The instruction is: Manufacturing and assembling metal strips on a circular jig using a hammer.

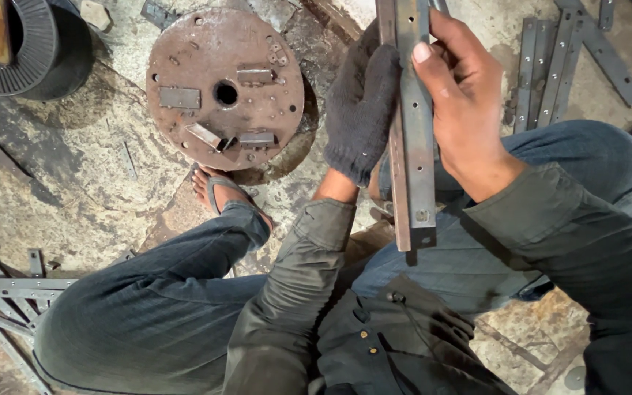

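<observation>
Two long flat steel strips [415,146] with drilled holes are held upright together in front of me, one rusty, one grey. My right hand [466,102], bare, grips them from the right with the thumb across the front. My left hand [363,102], in a dark knit glove, clasps them from the left. Their lower ends hang above my lap. On the floor ahead lies a rusty round steel plate [224,88] with a centre hole and small blocks welded on it.
I sit low with knees apart, a sandalled foot [221,192] next to the round plate. More drilled steel strips [550,66] lie at the upper right and welded strip frames [9,300] at the lower left. A black wire spool [27,47] stands top left.
</observation>
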